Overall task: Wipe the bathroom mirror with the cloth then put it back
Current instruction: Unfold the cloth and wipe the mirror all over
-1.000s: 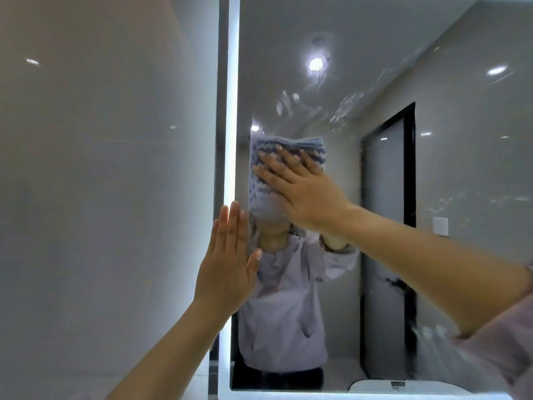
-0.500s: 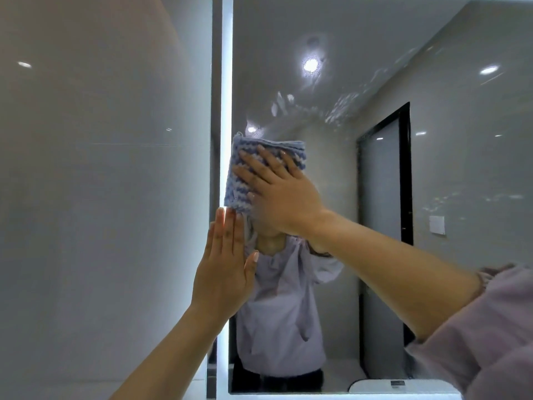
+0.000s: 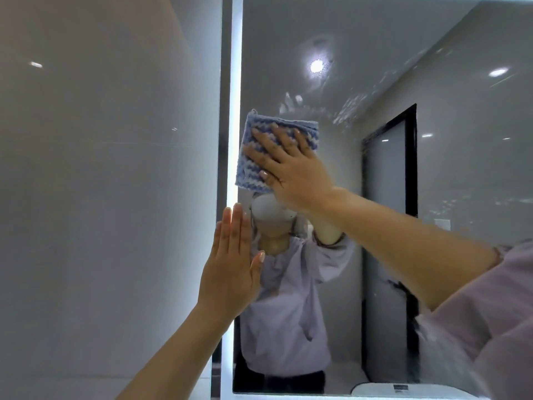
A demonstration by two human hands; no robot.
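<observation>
The bathroom mirror [image 3: 375, 67] fills the right half of the view, with a lit white strip down its left edge. A folded blue-and-white knitted cloth [image 3: 253, 171] lies flat against the glass near that edge. My right hand [image 3: 288, 166] presses on the cloth with fingers spread, covering its lower right part. My left hand [image 3: 230, 267] rests flat and open on the mirror's lit edge, below the cloth and holding nothing. Wet smears and droplets show on the glass above and to the right of the cloth.
A glossy grey tiled wall [image 3: 109, 197] stands left of the mirror. The mirror reflects a person in a lilac top, a dark-framed door [image 3: 389, 226] and a ceiling light [image 3: 316, 65]. A white fixture [image 3: 401, 389] shows at the bottom edge.
My right hand slid the cloth left along the glass towards the lit edge, then slightly up and back right. My left hand stayed flat on the mirror's edge.
</observation>
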